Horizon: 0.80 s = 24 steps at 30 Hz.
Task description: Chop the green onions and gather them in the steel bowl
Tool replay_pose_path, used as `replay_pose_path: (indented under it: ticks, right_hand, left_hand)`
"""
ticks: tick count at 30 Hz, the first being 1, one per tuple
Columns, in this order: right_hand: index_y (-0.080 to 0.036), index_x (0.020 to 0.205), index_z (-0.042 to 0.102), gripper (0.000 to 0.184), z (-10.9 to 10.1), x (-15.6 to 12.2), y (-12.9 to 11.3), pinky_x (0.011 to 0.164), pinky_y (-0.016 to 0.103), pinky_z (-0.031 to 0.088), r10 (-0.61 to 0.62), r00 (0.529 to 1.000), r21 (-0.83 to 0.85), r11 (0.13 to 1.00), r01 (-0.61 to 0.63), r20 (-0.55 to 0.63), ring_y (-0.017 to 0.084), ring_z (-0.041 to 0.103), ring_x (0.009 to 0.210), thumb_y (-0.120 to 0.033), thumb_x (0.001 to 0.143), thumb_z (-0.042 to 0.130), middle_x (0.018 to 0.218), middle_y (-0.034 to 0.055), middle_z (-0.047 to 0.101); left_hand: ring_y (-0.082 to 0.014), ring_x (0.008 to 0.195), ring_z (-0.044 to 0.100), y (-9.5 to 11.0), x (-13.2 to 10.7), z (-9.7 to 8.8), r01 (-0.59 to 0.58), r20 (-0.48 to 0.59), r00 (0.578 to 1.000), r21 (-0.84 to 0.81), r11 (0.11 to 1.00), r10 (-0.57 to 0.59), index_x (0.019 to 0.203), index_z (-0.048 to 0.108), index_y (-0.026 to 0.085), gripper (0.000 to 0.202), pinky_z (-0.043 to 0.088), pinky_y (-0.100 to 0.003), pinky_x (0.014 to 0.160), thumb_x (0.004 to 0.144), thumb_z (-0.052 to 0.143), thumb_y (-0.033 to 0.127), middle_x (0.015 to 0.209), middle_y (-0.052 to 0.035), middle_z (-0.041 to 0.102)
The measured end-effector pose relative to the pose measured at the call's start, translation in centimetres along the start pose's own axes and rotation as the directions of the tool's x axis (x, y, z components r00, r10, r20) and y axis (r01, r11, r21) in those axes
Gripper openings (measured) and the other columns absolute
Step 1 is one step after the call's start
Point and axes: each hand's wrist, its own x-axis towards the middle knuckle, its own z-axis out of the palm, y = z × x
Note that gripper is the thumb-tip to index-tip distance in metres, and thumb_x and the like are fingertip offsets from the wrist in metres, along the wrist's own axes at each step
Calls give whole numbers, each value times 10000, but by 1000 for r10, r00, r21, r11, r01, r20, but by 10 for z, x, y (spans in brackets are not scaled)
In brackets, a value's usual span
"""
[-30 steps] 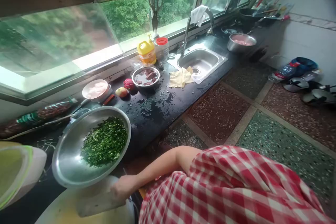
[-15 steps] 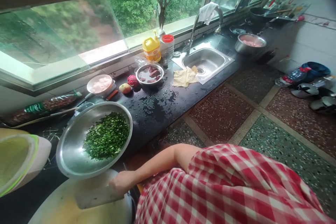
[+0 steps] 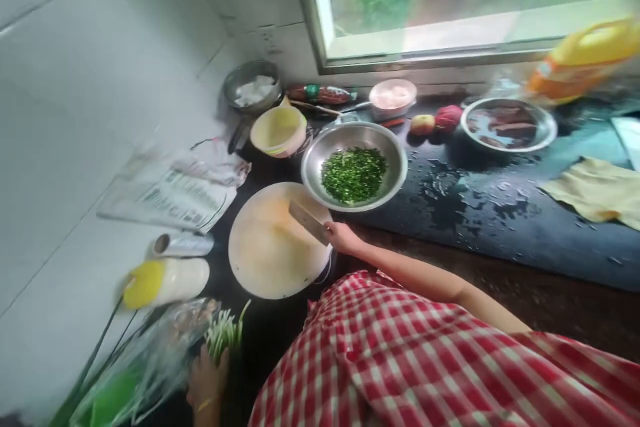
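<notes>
My right hand (image 3: 345, 239) is closed round the handle of a cleaver (image 3: 309, 221). Its broad blade is over the right side of a round cutting board (image 3: 273, 247). Just beyond the board stands a steel bowl (image 3: 397, 177) with chopped greens (image 3: 354, 175) in it. At the bottom left, my left hand (image 3: 207, 377) grips a bunch of green onions (image 3: 223, 333), pale ends pointing away from me. The fingers are partly blurred there. Close by lies a clear plastic bag (image 3: 150, 360).
Left of the board lie a roll (image 3: 183, 244), a yellow-capped bottle (image 3: 170, 282) and a printed bag (image 3: 185, 197). Behind it stand a pale yellow basin (image 3: 279, 130) and a dark pot (image 3: 251, 85). A bowl of dark meat (image 3: 510, 125) sits on the wet counter.
The view has swung left, away from the sink. My left hand has come into view at the green onions. The cleaver stays in my right hand over the board.
</notes>
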Motion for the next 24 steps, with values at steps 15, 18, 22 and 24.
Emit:
replay_pose_path:
  ticks: [15, 18, 22, 24]
  right_hand:
    - [-151, 1227, 479, 385, 14, 40, -25, 778, 348, 361, -403, 898, -569, 702, 428, 177, 221, 517, 900, -125, 918, 252, 1106, 155, 508]
    - [-165, 1172, 522, 365, 23, 39, -16, 761, 333, 356, -400, 889, -574, 683, 452, 224, 215, 511, 886, -135, 919, 260, 1122, 148, 493]
    - [-137, 1123, 540, 334, 30, 36, -6, 763, 324, 355, -346, 913, -579, 707, 406, 217, 211, 496, 884, -146, 919, 277, 1107, 155, 492]
    - [-131, 1113, 542, 319, 29, 33, -3, 772, 327, 356, -325, 922, -574, 723, 385, 209, 215, 482, 907, -162, 920, 289, 1109, 160, 495]
  left_hand:
    - [-307, 1185, 467, 74, -14, 1, -402, -478, 859, -403, 822, 186, 1198, 552, 131, 457, 394, -460, 977, 853, 366, 367, 1278, -190, 485]
    - [-293, 1245, 408, 108, -11, -17, -499, -494, 820, -369, 784, 289, 1228, 533, 152, 442, 364, -442, 1010, 858, 380, 338, 1325, -168, 449]
    - [-300, 1263, 384, 147, -7, -30, -586, -487, 776, -323, 743, 400, 1243, 521, 147, 438, 363, -448, 1002, 861, 394, 320, 1357, -174, 411]
    - [-309, 1261, 384, 158, -5, -30, -612, -490, 759, -308, 729, 430, 1248, 517, 140, 439, 365, -455, 995, 863, 397, 315, 1362, -187, 400]
